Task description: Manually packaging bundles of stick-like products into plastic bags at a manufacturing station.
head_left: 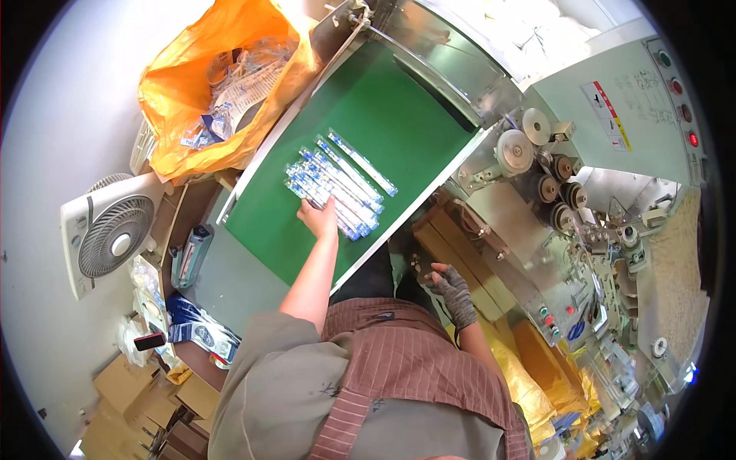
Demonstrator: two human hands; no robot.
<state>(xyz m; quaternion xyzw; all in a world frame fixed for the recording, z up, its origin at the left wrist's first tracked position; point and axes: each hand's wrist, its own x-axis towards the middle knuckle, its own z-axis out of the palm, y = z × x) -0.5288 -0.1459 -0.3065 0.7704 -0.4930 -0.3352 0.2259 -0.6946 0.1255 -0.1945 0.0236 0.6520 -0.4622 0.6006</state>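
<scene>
Green conveyor belt (360,123): row of clear blue-printed packets (337,182) mid-belt. Left hand (319,218) flat on packets' near ends, fingers spread. Right hand (452,287) (grey fingerless glove) half-curled, empty, beside machine.

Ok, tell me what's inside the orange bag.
The orange bag holds a loose heap of clear, blue-printed wrapped packets, piled up toward its open mouth. What lies deeper, beneath that top layer and behind the bag's folded walls, is covered and cannot be seen.

Pale floor (54,115), white fan (107,234), cardboard boxes (126,383)
</scene>
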